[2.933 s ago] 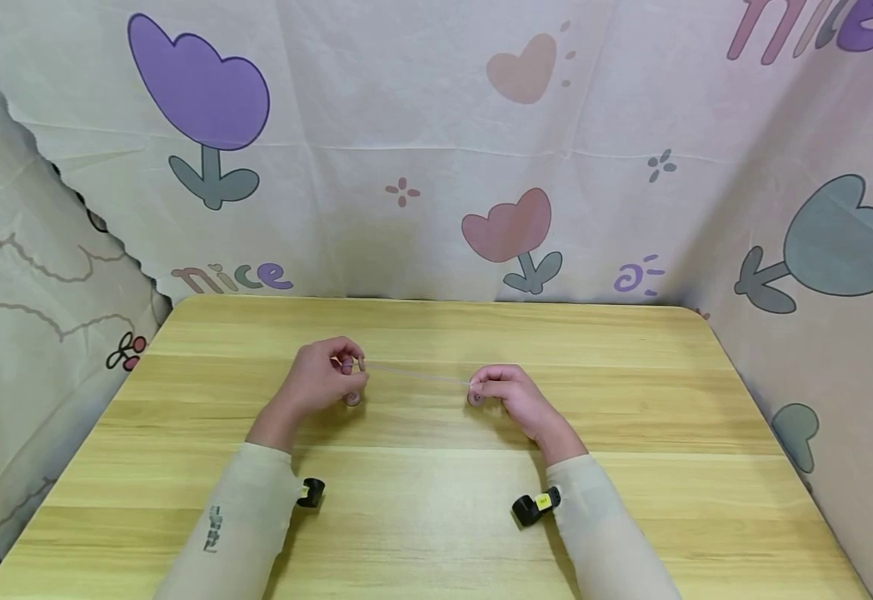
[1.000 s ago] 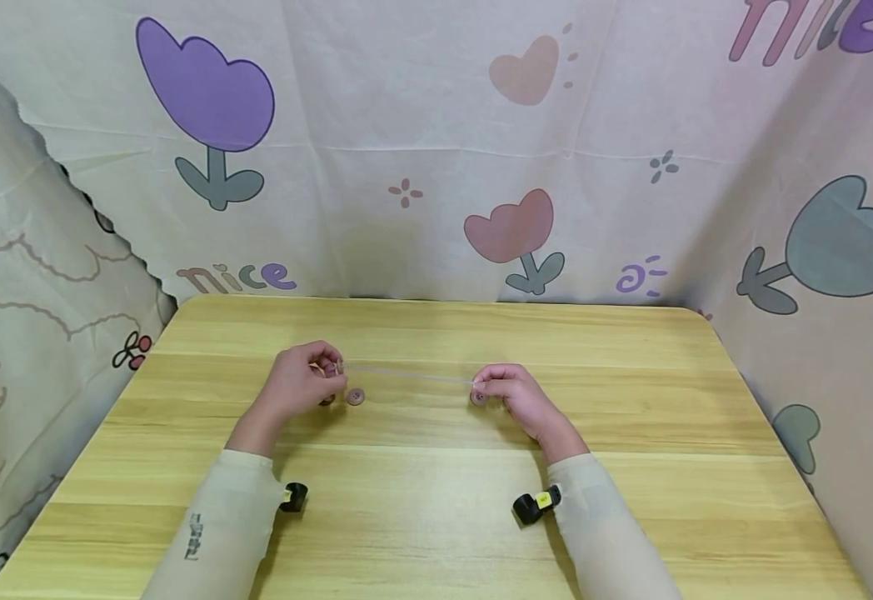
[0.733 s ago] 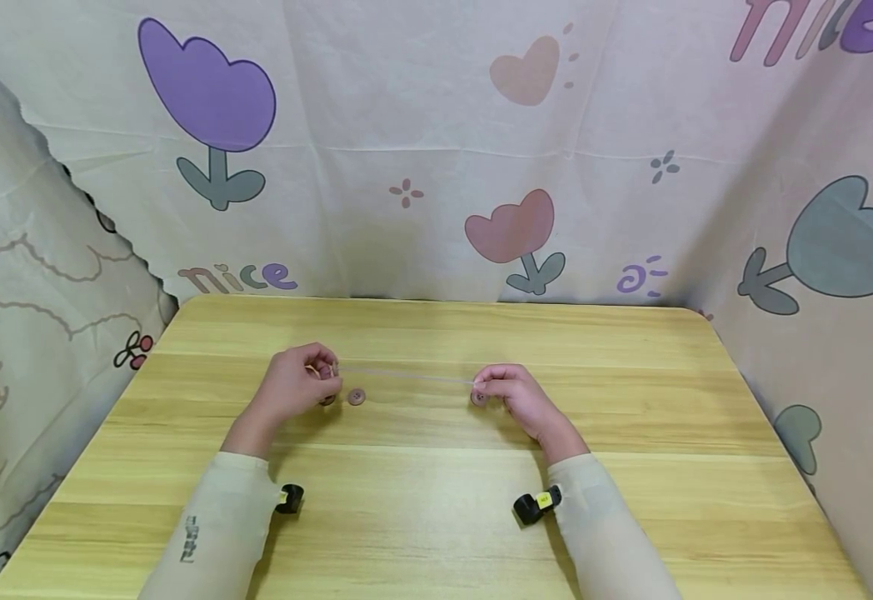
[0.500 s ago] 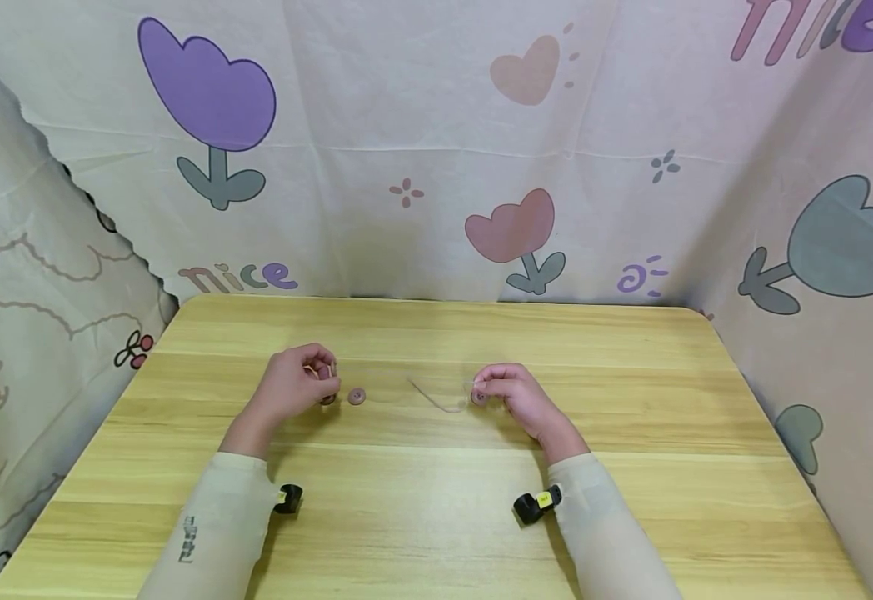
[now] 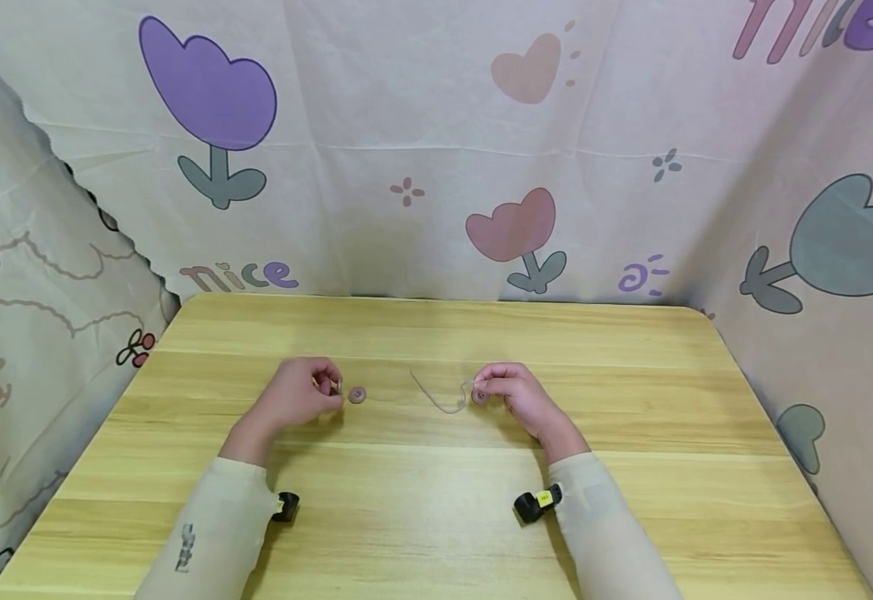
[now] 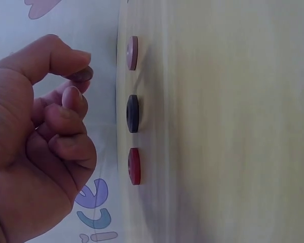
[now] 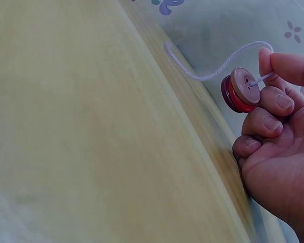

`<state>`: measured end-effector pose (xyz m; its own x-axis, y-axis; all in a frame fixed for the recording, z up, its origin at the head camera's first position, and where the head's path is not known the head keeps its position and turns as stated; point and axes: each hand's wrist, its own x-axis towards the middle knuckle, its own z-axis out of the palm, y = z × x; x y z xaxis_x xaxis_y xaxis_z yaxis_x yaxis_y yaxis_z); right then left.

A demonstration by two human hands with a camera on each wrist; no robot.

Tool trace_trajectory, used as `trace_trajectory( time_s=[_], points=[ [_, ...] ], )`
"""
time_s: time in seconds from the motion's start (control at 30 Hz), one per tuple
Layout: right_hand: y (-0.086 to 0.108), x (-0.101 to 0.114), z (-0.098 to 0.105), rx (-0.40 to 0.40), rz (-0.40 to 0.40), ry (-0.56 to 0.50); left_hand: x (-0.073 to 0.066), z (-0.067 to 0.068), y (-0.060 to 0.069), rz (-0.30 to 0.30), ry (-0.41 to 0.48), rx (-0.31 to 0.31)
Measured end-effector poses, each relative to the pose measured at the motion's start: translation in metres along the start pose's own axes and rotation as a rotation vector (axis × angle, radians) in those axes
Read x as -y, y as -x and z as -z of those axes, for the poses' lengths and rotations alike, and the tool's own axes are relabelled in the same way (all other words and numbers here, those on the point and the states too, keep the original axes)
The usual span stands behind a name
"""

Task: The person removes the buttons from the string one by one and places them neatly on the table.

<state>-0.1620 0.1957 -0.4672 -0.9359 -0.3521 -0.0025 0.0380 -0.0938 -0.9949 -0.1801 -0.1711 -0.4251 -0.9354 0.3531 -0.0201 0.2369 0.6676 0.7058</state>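
My left hand [image 5: 300, 393] pinches a dark brownish button [image 6: 83, 75] between thumb and finger, just above the table. Three buttons stand out near it in the left wrist view: a pink button [image 6: 133, 52], a dark button [image 6: 133, 114] and a red button [image 6: 135, 166]. In the head view, the pink button [image 5: 357, 395] lies right of that hand. A thin pale string [image 5: 436, 405] is pinched by my right hand [image 5: 515, 393], its free end curling leftward. Threaded on it below the fingertips are a dusty-pink button [image 7: 243, 85], a red button [image 7: 239, 103] and a dark red one [image 7: 226, 94].
The wooden table [image 5: 421, 517] reaches back to a printed cloth backdrop [image 5: 376, 100]. Cloth also hangs along the left and right sides. A small black camera is worn at each wrist.
My left hand moved left along the taut string, then the string came free of it and fell slack. That hand has since lowered slightly. My right hand has stayed nearly still.
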Motion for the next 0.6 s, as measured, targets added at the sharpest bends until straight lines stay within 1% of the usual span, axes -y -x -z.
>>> trace_trajectory(
  time_s=[0.13,0.33,0.43,0.6],
  points=[
    [0.0,0.0,0.0,-0.003,0.001,0.004,-0.001,-0.001,0.003,-0.012,-0.035,0.021],
    [-0.001,0.0,0.0,-0.006,-0.005,0.016,-0.003,-0.002,0.007,-0.03,-0.113,0.038],
    [0.0,0.001,0.0,-0.012,-0.012,0.023,-0.004,-0.003,0.009,-0.016,-0.116,0.064],
    [0.001,0.002,-0.001,-0.015,-0.015,0.024,-0.005,-0.005,0.011,0.026,-0.112,0.103]
  ],
)
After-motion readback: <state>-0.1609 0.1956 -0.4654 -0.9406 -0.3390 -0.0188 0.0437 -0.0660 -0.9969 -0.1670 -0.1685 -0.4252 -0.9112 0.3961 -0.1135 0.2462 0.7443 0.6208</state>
